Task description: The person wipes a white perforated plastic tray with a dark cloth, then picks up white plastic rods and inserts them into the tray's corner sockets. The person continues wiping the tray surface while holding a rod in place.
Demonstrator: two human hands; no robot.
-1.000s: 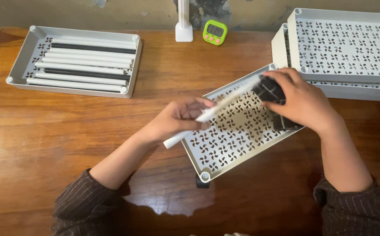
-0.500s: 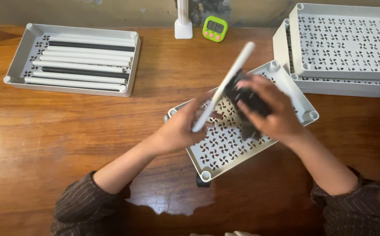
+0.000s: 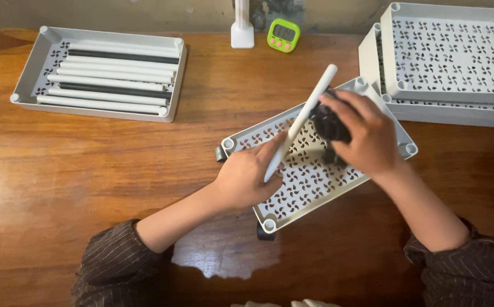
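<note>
My left hand [image 3: 248,176] grips the lower end of a white rod [image 3: 306,112] that slants up to the right over a grey perforated tray [image 3: 292,182]. My right hand [image 3: 365,132] is closed over a black bundle of small parts [image 3: 327,124], pressed against the rod's upper part above the tray's middle. The tray lies tilted on the wooden table, with small black feet showing at its left and front corners.
At the back left stands a second grey tray [image 3: 28,79] holding several white and black rods. Stacked perforated trays [image 3: 446,62] sit at the back right. A green timer [image 3: 283,35] and a white post base [image 3: 242,34] stand at the far edge.
My left hand has swung the white rod from nearly flat on the tray up to a steep slant. My right hand with the black bundle has shifted left toward the tray's middle.
</note>
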